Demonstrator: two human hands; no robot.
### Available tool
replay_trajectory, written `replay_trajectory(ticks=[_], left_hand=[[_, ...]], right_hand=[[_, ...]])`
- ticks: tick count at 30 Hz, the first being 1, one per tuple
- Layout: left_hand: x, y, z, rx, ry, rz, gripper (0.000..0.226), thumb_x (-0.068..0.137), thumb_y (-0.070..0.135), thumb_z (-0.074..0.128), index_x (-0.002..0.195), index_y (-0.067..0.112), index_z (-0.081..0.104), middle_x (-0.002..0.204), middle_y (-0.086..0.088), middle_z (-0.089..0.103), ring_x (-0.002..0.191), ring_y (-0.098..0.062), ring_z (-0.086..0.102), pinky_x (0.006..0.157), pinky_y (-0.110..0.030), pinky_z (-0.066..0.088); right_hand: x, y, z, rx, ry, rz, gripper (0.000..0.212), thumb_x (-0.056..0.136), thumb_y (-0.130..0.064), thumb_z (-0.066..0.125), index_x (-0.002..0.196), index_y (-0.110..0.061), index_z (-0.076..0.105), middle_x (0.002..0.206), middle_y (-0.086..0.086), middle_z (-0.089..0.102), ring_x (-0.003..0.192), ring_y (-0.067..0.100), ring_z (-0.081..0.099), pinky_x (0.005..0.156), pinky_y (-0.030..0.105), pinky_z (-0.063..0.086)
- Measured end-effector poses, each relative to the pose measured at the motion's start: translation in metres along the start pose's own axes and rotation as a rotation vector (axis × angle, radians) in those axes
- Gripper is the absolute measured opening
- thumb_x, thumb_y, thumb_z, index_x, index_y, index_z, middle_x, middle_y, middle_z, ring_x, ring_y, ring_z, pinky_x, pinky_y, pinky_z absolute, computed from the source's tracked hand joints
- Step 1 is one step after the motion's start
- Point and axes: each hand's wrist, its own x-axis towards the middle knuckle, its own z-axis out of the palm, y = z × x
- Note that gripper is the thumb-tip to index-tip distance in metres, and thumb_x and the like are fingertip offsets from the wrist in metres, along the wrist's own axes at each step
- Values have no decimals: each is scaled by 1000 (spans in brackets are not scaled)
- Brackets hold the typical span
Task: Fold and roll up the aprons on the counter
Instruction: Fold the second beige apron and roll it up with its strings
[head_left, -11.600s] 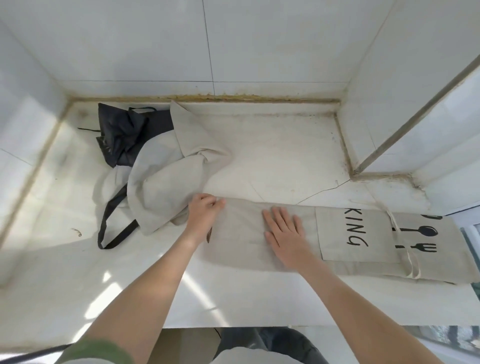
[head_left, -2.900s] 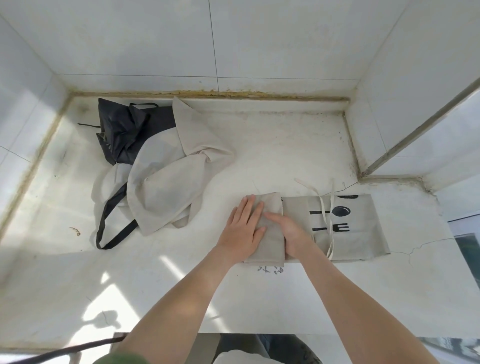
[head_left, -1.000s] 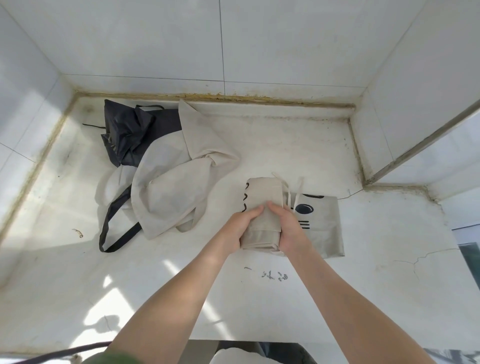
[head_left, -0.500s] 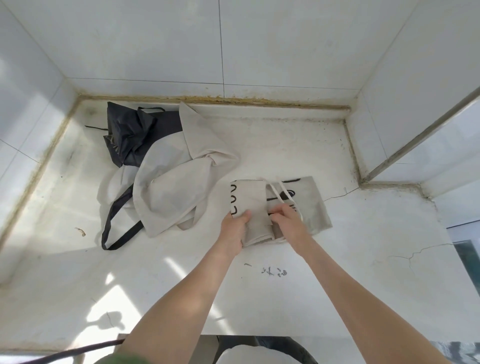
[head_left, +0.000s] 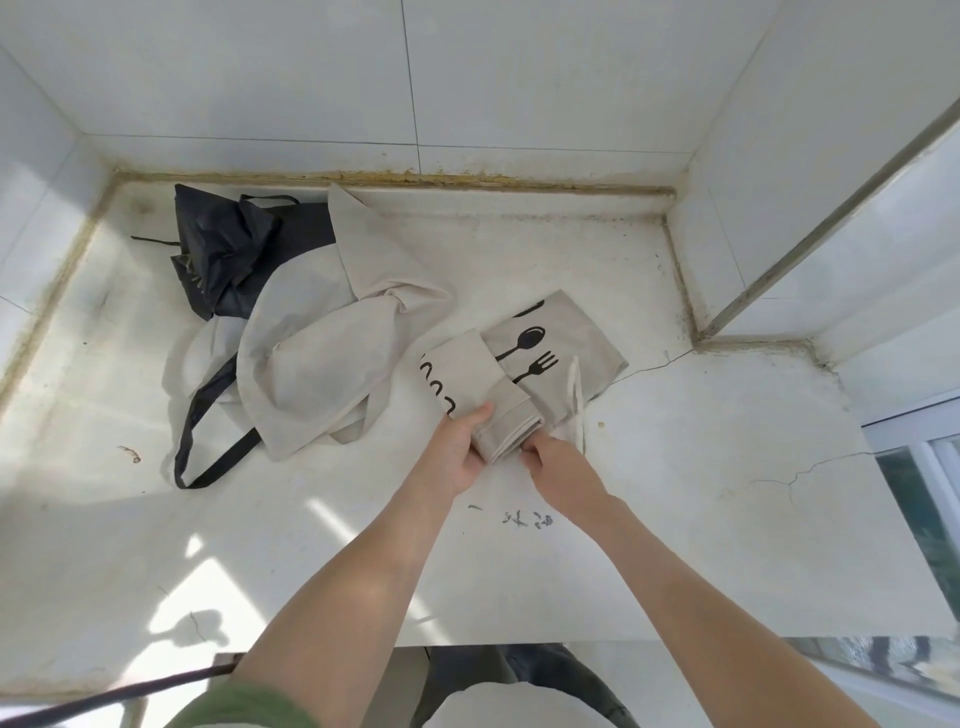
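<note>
Printed apron (head_left: 558, 338) lies right of centre on the counter (head_left: 727, 519), partly rolled. The roll (head_left: 488, 395) occupies its left side; the flat remainder, bearing a spoon and fork print, extends far and right.

Left hand (head_left: 454, 449) grips the near end of the roll, fingers curled round it. Right hand (head_left: 558, 465) pinches the same end from the right. Judged purpose: keeping the turns tight and the edges aligned.

A loose tie (head_left: 575, 395) lies across the flat part beside the roll and could be caught in the next turn.

Left of the roll, almost touching, a crumpled beige apron (head_left: 322, 364) lies partly over a black apron (head_left: 228, 260) in the far-left corner. Both are unfolded. A black strap (head_left: 208, 441) trails towards the near side.
</note>
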Motion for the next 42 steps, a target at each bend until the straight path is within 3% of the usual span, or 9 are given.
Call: replay_trajectory(ticks=[9, 13, 16, 21, 24, 28, 31, 37, 42], left_hand=[[7, -3, -7, 67, 68, 33, 37, 89, -1, 60, 126, 6, 57, 104, -9, 68, 86, -23, 66, 70, -35, 55], [6, -3, -3, 26, 33, 48, 34, 91, -2, 55, 124, 7, 58, 105, -8, 68, 90, -22, 65, 83, -39, 54], [7, 0, 0, -23, 3, 34, 32, 92, 0, 55, 124, 5, 58, 109, -9, 67, 92, -20, 66, 79, -34, 56], [4, 6, 4, -44, -18, 7, 22, 93, 5, 55, 114, 1, 63, 106, -12, 69, 87, -20, 69, 74, -30, 57], [4, 8, 5, -39, -4, 15, 20, 95, 8, 53, 111, 2, 63, 101, -11, 69, 83, -17, 69, 70, -27, 57], [6, 12, 5, -39, -1, 7, 16, 95, 7, 53, 107, 4, 63, 86, -7, 73, 74, -17, 70, 68, -30, 59], [4, 14, 6, -3, -7, 6, 24, 95, 4, 53, 118, 4, 60, 98, -10, 70, 85, -22, 68, 72, -32, 59], [6, 22, -4, 151, 8, 71, 40, 92, -7, 51, 131, 4, 53, 123, -15, 62, 97, -27, 63, 84, -38, 53], [2, 33, -14, 347, 54, 94, 41, 90, -10, 50, 128, 7, 51, 121, -14, 62, 91, -26, 62, 72, -32, 52]], right_hand=[[-20, -11, 0, 347, -261, -37, 20, 90, -5, 45, 74, -18, 45, 62, -5, 43, 55, 13, 37, 48, 20, 31], [-15, -11, -4, 416, 37, 101, 8, 82, -2, 48, 85, -9, 50, 73, -2, 48, 68, 15, 44, 62, 25, 40], [-5, -11, -9, 826, 194, 355, 14, 86, -5, 53, 97, -12, 48, 88, 1, 52, 86, 18, 50, 88, 34, 45], [0, -23, -19, 1001, 62, 296, 18, 99, -17, 48, 86, -9, 57, 74, 3, 63, 71, 16, 57, 71, 23, 45], [0, -30, -18, 847, 96, 242, 30, 101, -15, 40, 74, -10, 52, 52, 3, 50, 49, 15, 44, 54, 22, 39], [-10, -36, -16, 299, -75, 33, 24, 98, -14, 38, 76, -12, 48, 63, -1, 43, 57, 16, 40, 53, 25, 32], [-16, -42, -10, 228, -233, -63, 24, 97, -11, 36, 77, -11, 49, 61, -1, 44, 55, 15, 40, 52, 23, 34], [-14, -27, -19, 120, -358, 106, 15, 94, -22, 43, 87, -14, 55, 71, 5, 63, 43, 12, 40, 43, 21, 32], [-5, -13, -48, 68, -101, 262, 21, 87, -12, 41, 68, -20, 47, 65, 2, 53, 56, 17, 44, 50, 24, 30]])
